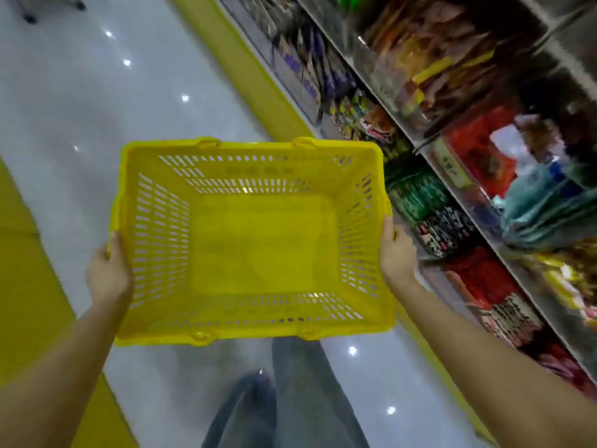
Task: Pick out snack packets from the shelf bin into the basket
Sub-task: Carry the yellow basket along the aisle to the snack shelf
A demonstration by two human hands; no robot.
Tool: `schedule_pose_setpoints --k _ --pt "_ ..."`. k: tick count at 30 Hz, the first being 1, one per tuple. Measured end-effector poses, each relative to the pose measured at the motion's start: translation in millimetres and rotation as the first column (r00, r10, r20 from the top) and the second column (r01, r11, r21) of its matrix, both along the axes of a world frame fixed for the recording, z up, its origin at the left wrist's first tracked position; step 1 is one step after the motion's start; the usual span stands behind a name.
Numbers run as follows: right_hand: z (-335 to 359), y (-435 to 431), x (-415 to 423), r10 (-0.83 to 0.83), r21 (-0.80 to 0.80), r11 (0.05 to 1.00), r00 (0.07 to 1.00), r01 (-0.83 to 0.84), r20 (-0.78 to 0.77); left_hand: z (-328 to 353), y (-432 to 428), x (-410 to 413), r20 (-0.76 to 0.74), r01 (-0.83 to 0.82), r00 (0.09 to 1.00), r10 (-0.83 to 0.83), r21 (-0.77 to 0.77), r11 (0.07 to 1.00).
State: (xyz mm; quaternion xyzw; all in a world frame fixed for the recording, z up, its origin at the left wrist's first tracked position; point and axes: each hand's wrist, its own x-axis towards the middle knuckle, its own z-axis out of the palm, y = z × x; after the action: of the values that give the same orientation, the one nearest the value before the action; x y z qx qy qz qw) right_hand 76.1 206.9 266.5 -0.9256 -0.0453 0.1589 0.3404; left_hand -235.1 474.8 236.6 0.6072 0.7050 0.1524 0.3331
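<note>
My left hand (108, 270) grips the yellow basket (258, 146) at 9 o'clock, my right hand (395, 250) at 3 o'clock, fingers curled round its rim.

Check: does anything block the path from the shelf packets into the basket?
Nothing visible does. The basket is open-topped and empty, next to the shelf packets. But the left hand and right hand both grip its side rims, so neither is free to pick.

I see a shop aisle: at two o'clock long shelves (403, 130) full of colourful snack packets (478, 153), at ten o'clock a shiny grey floor (80, 92), and in the centre a yellow shopping basket (252, 145).
</note>
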Motion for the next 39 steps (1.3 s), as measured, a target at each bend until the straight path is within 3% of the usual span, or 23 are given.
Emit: schedule_pose_setpoints --k 7,15,39 --pt "25.0 143.8 54.3 0.161 0.005 0.987 0.986 -0.162 0.037 22.9 75.9 10.3 0.04 -0.108 0.994 0.104 0.088 0.99" --pt "48.5 334.0 70.7 0.374 -0.027 0.927 0.924 -0.373 0.084 36.8 197.8 -4.4 0.122 -0.302 0.948 0.294 0.053 0.952" --pt "97.0 835.0 165.5 0.5 0.106 0.849 0.852 -0.518 0.155 74.0 653.6 78.8 0.206 -0.418 0.9 0.384 0.152 0.896"
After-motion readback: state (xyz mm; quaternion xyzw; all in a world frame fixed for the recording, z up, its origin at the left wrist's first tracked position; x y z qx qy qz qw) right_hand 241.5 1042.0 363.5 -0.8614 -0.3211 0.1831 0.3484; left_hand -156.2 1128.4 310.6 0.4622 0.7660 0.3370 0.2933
